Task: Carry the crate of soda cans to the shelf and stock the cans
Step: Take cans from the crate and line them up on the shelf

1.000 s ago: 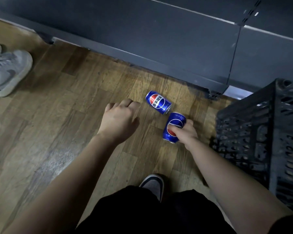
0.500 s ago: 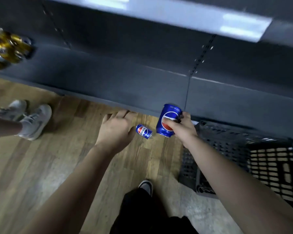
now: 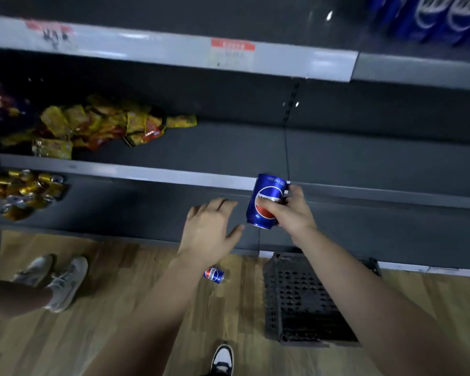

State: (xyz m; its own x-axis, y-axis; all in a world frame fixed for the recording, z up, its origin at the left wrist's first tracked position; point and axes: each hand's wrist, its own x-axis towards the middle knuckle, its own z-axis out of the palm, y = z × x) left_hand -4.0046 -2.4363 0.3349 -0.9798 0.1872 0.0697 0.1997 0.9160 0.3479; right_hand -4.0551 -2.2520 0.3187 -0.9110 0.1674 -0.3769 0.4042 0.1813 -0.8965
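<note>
My right hand (image 3: 292,213) grips a blue soda can (image 3: 267,199) and holds it up in front of the grey shelf edge (image 3: 174,175). Beside it my left hand (image 3: 209,229) hovers with relaxed fingers and holds nothing. A second blue soda can (image 3: 214,274) lies on its side on the wooden floor below my left wrist. The dark plastic crate (image 3: 304,299) stands on the floor under my right forearm, against the shelf base. More blue cans (image 3: 432,14) stand on the upper shelf at the top right.
Yellow and red snack packets (image 3: 101,126) lie on the middle shelf at the left. Gold cans (image 3: 19,191) fill the lower shelf's left end. Another person's grey sneakers (image 3: 57,280) stand on the floor at the left. My own shoe (image 3: 223,359) shows at the bottom.
I have risen from the floor: my right hand lifted the can up to shelf height. The other can stayed on the floor. My left hand opened and rose alongside.
</note>
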